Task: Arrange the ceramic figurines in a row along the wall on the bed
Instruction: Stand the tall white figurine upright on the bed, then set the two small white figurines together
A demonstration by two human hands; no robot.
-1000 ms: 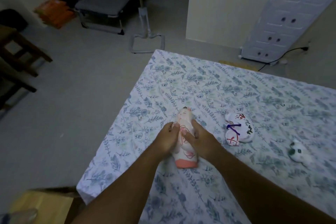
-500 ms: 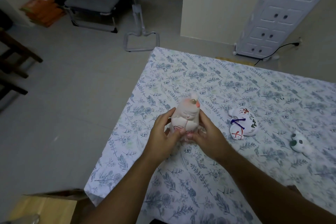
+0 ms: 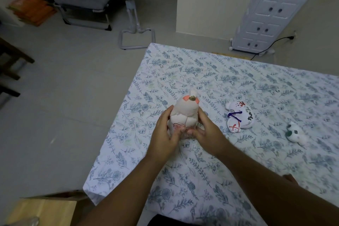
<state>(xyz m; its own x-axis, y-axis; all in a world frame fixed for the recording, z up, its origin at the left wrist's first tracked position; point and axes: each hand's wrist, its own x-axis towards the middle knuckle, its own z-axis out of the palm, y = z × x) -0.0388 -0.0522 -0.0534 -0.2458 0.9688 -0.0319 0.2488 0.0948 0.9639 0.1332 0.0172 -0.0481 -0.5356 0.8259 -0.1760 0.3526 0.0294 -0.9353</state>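
Both hands, left hand point(image 3: 165, 130) and right hand point(image 3: 205, 130), cup the tall pink-eared white ceramic figurine point(image 3: 185, 113) upright near the floral-sheeted bed point(image 3: 238, 180) edge. The purple-ribboned painted white figurine point(image 3: 238, 118) and small green-marked white figurine point(image 3: 296, 133) lie toppled; no row exists yet.

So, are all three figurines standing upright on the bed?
No: only the pink figurine, held by both hands, is upright; the painted one and the green-marked one lie on their sides.

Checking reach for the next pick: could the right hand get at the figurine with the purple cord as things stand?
Probably yes, once it lets go. The right hand is on the pink-eared figurine; the purple-cord figurine lies beside it, bare bedsheet between.
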